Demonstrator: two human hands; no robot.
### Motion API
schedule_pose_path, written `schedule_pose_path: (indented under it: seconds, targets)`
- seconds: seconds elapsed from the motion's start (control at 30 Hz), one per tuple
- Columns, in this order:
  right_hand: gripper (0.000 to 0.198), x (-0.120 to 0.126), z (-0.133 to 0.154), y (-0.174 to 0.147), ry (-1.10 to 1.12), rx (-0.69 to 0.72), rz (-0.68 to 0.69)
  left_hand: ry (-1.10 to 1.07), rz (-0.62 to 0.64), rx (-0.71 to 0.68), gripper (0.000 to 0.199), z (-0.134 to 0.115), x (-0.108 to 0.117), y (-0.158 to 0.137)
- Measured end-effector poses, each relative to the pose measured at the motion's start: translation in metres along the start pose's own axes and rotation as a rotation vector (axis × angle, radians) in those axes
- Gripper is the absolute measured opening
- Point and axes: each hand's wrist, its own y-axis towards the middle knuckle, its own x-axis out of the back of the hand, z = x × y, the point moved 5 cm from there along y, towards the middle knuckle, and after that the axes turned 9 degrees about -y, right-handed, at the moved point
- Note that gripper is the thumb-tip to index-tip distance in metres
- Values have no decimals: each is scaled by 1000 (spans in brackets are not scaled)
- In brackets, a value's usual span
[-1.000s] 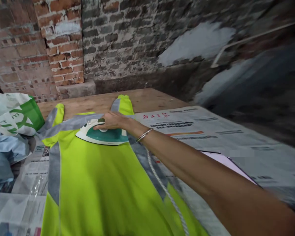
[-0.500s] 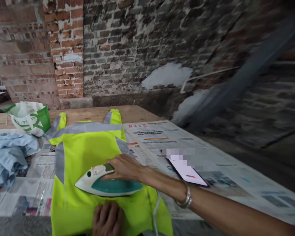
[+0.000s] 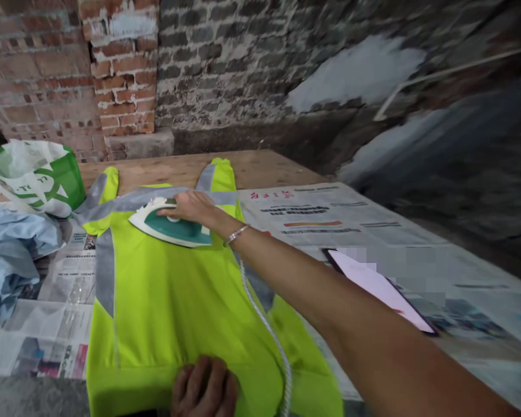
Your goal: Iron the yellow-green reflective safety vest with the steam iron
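Observation:
A neon-yellow high-visibility top (image 3: 169, 301) with grey bands lies spread over the newspaper, its sleeves toward the far side. My right hand (image 3: 195, 207) is closed around the handle of a white and teal clothes iron (image 3: 173, 230). The iron rests on the upper part of the top, just below the grey chest band, its tip pointing left. Its pale braided cord (image 3: 267, 324) trails over the fabric to the near edge. At the near hem, my left hand (image 3: 205, 387) has its fingers curled on the cloth; the thumb is hidden.
A phone (image 3: 382, 289) with a lit screen lies on the newspaper (image 3: 304, 211) at right. To the left are a crumpled light-blue cloth (image 3: 13, 249) and a green and white bag (image 3: 39, 179). A brick wall (image 3: 217, 69) stands behind the wooden table (image 3: 260, 165).
My right hand has moved the iron away from me, from the lower middle of the top to near the chest band. My left hand stays at the hem. The view has tilted down.

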Motion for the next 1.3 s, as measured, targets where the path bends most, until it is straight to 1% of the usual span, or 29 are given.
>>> schedule_pose_path:
  seconds: [0.07, 0.1, 0.13, 0.2, 0.3, 0.37, 0.47, 0.57, 0.63, 0.7, 0.8, 0.9, 1.0, 1.1, 1.17, 1.2, 1.23, 1.3]
  targets:
    - [81, -1, -3, 17, 10, -37, -1, -4, 27, 9, 40, 0, 1, 1]
    - [80, 0, -3, 20, 15, -32, 9, -4, 42, 2, 40, 0, 2, 1]
    - [79, 0, -2, 19, 19, -10, 28, -3, 56, -14, 40, 1, 3, 2]
    - [75, 3, 1, 6, 23, 66, 78, 4, 99, -52, 43, 2, 4, 2]
    - [67, 7, 9, -41, 13, 197, 148, 5, 125, -81, 49, 6, 6, 1]
    - [61, 8, 16, -82, 16, 285, 188, 17, 129, -81, 46, 8, 7, 1]
    - [57, 8, 25, -142, 17, 367, 216, 56, 140, -71, 42, 10, 7, 1]
    - [60, 8, 33, -182, -10, 375, 205, 66, 94, -87, 43, 10, 6, 1]
    - [64, 8, 36, -192, -34, 349, 178, 62, 59, -88, 42, 11, 6, 2]
    - [69, 8, 39, -187, -46, 302, 138, 56, 39, -80, 41, 12, 6, 2]
    - [75, 10, 43, -159, -46, 195, 67, 24, 42, -63, 40, 12, 6, 2]
    - [80, 13, 50, -114, -25, 128, 30, -18, 54, -49, 43, 13, 4, -2]
    - [79, 15, 55, -63, 16, 86, 4, -34, 43, -57, 47, 18, -1, -9]
    - [77, 18, 55, -26, 18, 60, -79, -51, 64, -62, 48, 22, -6, -14]
    - [77, 17, 52, -18, 31, 44, -92, -75, 85, -47, 51, 23, -7, -14]
    - [77, 16, 50, -20, 41, 39, -83, -91, 93, -40, 52, 22, -7, -13]
    - [78, 16, 49, -26, 50, 40, -69, -107, 95, -31, 52, 21, -7, -11]
    - [80, 15, 45, -49, 59, 48, -25, -132, 75, -9, 50, 20, -4, -8]
